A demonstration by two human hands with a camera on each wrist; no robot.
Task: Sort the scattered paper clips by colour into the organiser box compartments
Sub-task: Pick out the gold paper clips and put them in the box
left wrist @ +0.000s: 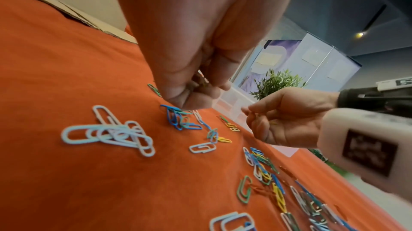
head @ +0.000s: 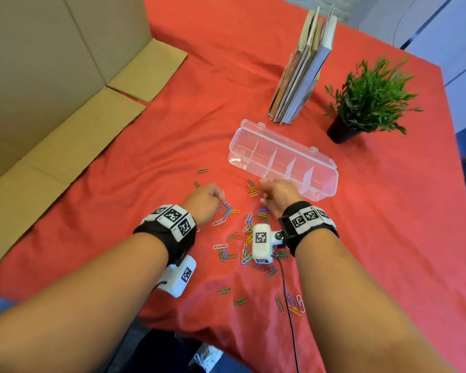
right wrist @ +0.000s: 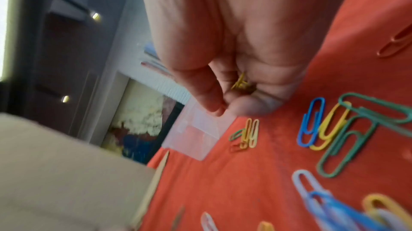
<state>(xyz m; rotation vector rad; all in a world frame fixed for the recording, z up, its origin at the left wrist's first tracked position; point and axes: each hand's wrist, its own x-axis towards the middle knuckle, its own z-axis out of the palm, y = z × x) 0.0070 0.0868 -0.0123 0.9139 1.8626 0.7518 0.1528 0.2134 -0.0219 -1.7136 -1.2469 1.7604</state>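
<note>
Several coloured paper clips lie scattered on the red cloth between my forearms. The clear organiser box stands open just beyond my right hand, and its compartments look bare. My left hand has curled fingers with a few thin clips tucked inside, and its fingertips touch a blue clip cluster. White clips lie beside it. My right hand is curled and holds yellow clips, hovering near the box's front wall.
Upright books and a potted plant stand behind the box. A large cardboard box with flaps laid down fills the left side. A black cable runs from my right wrist camera to the near table edge.
</note>
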